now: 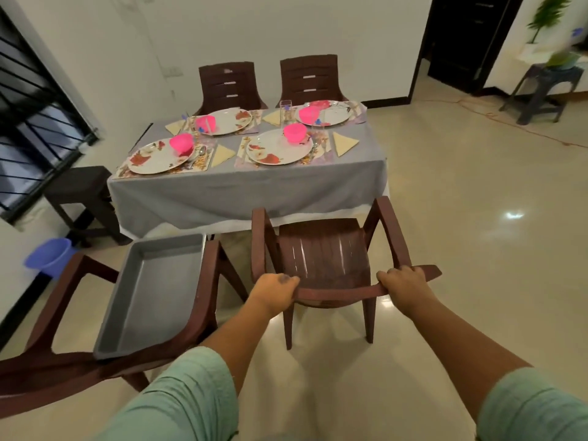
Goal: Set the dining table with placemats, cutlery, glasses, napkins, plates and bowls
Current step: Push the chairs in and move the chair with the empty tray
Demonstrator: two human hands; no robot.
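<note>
Behind table point(248, 189): both hands' grip, left point(276, 289), right point(401, 281), clamped on chair point(324, 249) backrest edge.

The desk point(248, 192) legs are hidden under the grey cloth point(222, 198). Cutlery point(201, 154) beside the plates near its left edge is too small to tell apart. Clear glasses point(285, 111) at its far edge blur. The near-left chair point(63, 370) is cut off by the frame.

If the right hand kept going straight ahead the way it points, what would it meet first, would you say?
The right hand grips the chair back; straight ahead, probably the chair's right armrest, then the grey tablecloth edge. Depth is unclear.
</note>
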